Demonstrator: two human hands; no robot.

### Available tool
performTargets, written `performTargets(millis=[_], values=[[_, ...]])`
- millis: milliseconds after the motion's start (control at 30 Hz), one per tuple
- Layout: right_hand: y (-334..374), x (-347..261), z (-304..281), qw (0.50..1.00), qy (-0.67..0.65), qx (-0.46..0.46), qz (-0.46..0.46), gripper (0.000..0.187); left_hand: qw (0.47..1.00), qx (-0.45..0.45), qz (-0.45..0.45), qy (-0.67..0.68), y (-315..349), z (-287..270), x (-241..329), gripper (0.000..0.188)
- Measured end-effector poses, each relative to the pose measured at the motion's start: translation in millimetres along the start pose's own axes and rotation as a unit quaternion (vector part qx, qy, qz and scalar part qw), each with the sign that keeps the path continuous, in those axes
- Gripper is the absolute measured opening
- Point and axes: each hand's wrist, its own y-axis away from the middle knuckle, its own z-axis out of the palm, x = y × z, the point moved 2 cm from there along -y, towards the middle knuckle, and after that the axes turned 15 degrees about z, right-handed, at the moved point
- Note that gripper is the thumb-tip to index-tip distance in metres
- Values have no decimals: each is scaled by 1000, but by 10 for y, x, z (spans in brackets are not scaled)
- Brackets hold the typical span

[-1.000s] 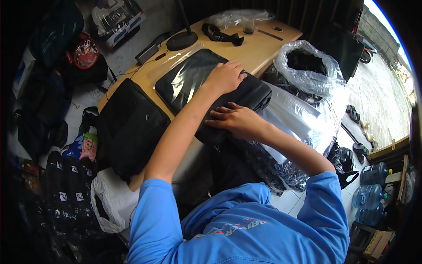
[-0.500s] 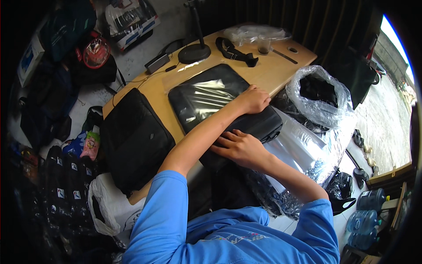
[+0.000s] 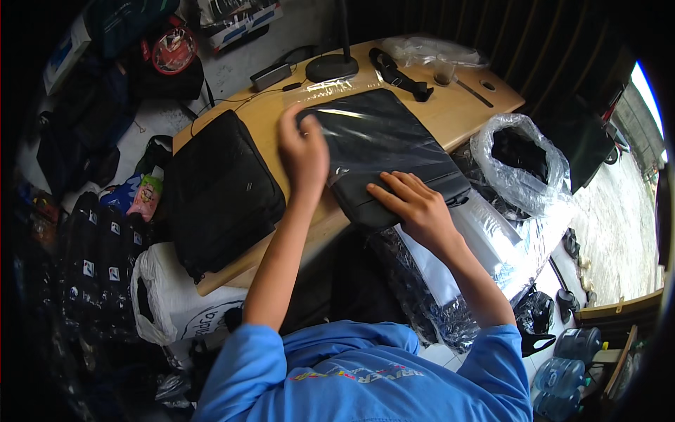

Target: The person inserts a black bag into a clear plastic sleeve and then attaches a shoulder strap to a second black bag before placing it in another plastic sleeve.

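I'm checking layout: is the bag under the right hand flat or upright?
Flat: the black bag lies broad face up on the table, right hand on top.

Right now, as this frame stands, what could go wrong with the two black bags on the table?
The wrapped bag appears to overhang the near edge of the table; it might tip or slide if the right hand, resting on its near end, bears down.

The left hand is blurred by its far left corner; a snag could crease or tear the clear plastic.

The other bag seems to reach past the table's left edge; a knock might push it off.
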Motion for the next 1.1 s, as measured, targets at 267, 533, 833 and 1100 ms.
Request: performTargets(millis=[267, 533, 833, 1100], values=[[84, -256, 3, 999, -28, 27, 19, 57, 714, 58, -521, 465, 544, -97, -115, 27], [10, -185, 79, 999, -44, -14, 17, 54, 709, -14, -563, 424, 808, -24, -201, 22], [-55, -93, 74, 998, -26, -27, 48, 50, 732, 0, -533, 424, 753, -48, 244, 16], [-268, -61, -79, 997, -72, 15, 39, 51, 682, 1, -489, 543, 687, -138, 391, 25]])
